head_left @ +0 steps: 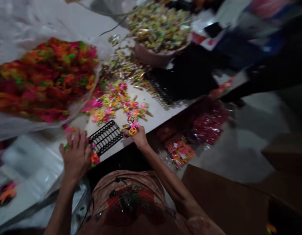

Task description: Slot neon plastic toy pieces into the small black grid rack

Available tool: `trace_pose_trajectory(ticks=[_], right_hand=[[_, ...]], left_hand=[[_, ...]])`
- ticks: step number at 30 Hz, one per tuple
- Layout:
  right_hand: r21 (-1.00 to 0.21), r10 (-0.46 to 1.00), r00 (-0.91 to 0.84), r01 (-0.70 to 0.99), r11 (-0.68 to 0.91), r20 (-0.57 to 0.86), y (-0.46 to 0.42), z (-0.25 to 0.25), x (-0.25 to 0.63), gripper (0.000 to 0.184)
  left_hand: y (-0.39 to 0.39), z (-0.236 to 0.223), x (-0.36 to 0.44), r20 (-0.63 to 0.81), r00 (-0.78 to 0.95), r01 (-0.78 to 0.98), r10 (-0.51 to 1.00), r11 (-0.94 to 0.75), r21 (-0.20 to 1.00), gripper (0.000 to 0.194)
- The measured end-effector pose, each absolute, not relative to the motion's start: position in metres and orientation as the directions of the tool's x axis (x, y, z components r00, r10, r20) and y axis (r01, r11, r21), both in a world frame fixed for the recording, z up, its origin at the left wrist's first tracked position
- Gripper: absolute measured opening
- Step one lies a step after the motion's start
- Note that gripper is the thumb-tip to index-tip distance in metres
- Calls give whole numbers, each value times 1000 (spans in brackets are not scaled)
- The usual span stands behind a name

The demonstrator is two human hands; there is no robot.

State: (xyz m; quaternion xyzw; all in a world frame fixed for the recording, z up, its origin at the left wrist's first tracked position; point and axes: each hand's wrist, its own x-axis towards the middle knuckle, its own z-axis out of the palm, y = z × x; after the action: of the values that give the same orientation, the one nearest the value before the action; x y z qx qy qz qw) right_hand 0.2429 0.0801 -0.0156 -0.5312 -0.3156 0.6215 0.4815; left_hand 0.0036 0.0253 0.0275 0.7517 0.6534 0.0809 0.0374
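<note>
R hand [139,137] pinches a small toy bicycle [132,125], pink frame w/ red and yellow wheels, held just above the near edge of the tabletop [156,111]. L hand [76,155] lies palm down, fingers spread, over a few pink and orange pieces [94,159] at the same near edge; can't tell if it grips any. Between both hands sits a black grid tray [106,137], slanted, touching the L hand's side.

Just beyond the bicycle: a loose scatter of bright plastic parts [114,101], pink, yellow, green, mid-tabletop. Toward the left edge, a big clear bag [40,78] packed w/ red-orange-green pieces, bulging over the scatter. Far edge: a pink tub [156,55] heaped w/ yellowish wrapped items, spill of same trailing toward the scatter. More black trays [160,91], prob. stacked, at the right edge; blur hides detail. Below the tabletop's right edge, packed red and pink packets [207,125] and a brown carton [224,195] on the floor.
</note>
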Motion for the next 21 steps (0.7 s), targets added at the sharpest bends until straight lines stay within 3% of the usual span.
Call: trace_pose_trajectory(ticks=[4,10,16,21], right_hand=[[-935,939,-140,-125,-333,-315,90,-34,183,34],[-959,921,-359,281,-47,-150,110,-42,145,12],[-789,837,-513,587,181,-190,118,-35,132,12],[-603,756,-603,710,363,-255,120,-26,131,20]], left_hand=[[33,21,8,14,27,988,1000,-29,153,57],[32,23,10,12,16,985,1000,-18,172,56],[33,21,8,0,20,984,1000,-20,178,55],[34,20,8,2,44,982,999,-44,182,57]])
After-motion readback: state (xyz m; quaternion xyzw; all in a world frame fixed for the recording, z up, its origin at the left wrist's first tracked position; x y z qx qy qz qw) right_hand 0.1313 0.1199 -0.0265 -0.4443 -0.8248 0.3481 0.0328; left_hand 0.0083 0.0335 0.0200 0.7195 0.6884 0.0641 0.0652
